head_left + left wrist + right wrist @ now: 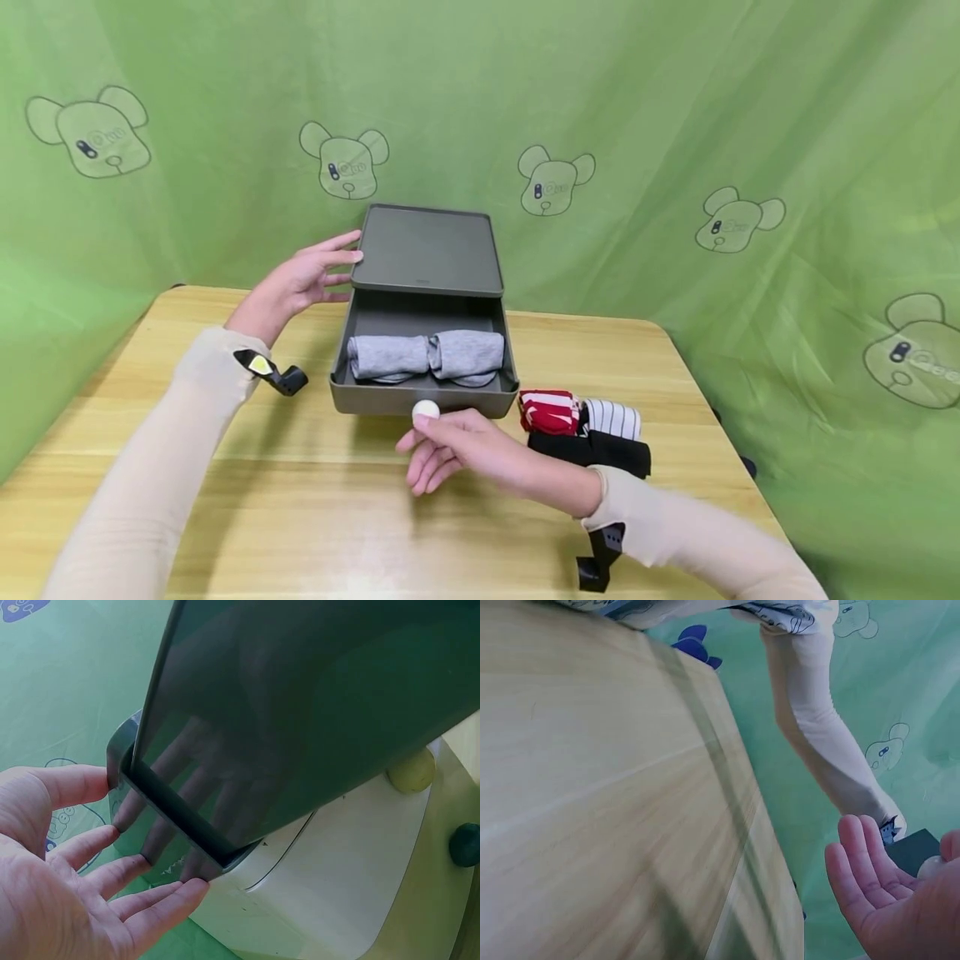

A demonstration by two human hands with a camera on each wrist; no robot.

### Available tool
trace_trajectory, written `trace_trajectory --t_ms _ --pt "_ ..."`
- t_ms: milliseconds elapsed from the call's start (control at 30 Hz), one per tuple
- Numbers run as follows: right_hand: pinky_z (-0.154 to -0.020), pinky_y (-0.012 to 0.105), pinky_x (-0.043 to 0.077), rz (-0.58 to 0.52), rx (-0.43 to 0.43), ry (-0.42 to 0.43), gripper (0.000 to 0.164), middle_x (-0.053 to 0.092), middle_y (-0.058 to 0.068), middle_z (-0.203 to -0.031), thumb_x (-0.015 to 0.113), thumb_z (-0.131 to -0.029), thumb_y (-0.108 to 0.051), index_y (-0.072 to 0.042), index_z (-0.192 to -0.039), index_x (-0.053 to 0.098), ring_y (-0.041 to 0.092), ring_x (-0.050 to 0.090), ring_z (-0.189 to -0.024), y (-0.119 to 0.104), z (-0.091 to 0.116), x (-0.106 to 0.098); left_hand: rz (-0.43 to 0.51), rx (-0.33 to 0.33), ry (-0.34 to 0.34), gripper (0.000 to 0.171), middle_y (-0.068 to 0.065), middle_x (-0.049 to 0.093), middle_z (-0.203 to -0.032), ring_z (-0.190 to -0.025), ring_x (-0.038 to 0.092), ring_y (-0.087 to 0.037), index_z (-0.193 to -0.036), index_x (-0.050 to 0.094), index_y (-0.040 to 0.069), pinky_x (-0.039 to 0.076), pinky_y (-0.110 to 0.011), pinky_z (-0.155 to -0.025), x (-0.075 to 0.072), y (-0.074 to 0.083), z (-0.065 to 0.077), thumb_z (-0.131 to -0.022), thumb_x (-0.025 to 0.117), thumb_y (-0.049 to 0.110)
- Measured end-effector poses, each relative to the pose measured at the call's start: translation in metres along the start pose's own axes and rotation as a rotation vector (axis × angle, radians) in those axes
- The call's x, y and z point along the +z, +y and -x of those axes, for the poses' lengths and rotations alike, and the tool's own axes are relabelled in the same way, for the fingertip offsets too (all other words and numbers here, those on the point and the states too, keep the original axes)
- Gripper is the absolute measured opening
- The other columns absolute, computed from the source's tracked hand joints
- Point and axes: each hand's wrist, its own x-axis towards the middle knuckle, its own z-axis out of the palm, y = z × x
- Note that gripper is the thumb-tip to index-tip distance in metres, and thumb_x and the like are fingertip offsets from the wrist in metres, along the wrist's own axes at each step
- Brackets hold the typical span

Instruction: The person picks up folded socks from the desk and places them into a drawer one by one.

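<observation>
A dark grey storage box (426, 400) has a flat top panel (427, 250) over its rear part, and its front part is uncovered. Two rolled grey socks (390, 357) lie side by side inside, near the front wall. My left hand (303, 275) is at the rear left, its spread fingertips touching the box's side edge; the left wrist view shows the fingers (169, 900) mostly straight. At the front wall my right hand (457, 446) holds a white round knob (425, 409) with the thumb against it. Its other fingers curve loosely below, and the index finger's contact is partly hidden.
Right of the box lie a rolled red-and-white cloth (550, 412), a white striped roll (612, 418) and a black roll (592, 452). All rest on the wooden table (300, 500). A green printed curtain (450, 100) hangs behind and along the sides.
</observation>
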Motion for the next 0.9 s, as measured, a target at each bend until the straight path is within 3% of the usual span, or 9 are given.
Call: trace_trajectory --t_ms 433,900 --pt "-0.071 0.027 0.063 -0.03 0.009 0.107 0.059 0.075 0.001 -0.078 0.044 -0.108 -0.036 0.019 -0.12 0.06 0.013 0.072 -0.071 -0.011 -0.018 -0.012 0.01 -0.004 0.011 0.067 -0.007 0.006 -0.173 -0.157 0.015 -0.04 -0.164 0.018 0.028 0.019 -0.061 -0.127 0.002 0.001 -0.002 -0.106 0.051 0.018" --pt "-0.071 0.029 0.063 -0.029 0.016 0.212 0.054 0.074 0.001 -0.077 0.045 -0.106 -0.035 0.014 -0.117 0.062 0.013 0.072 -0.07 -0.02 -0.052 -0.037 0.014 -0.005 0.004 0.068 -0.006 0.004 -0.174 -0.157 0.011 -0.042 -0.163 0.018 0.028 0.017 -0.061 -0.128 0.001 0.001 -0.003 -0.106 0.052 0.018"
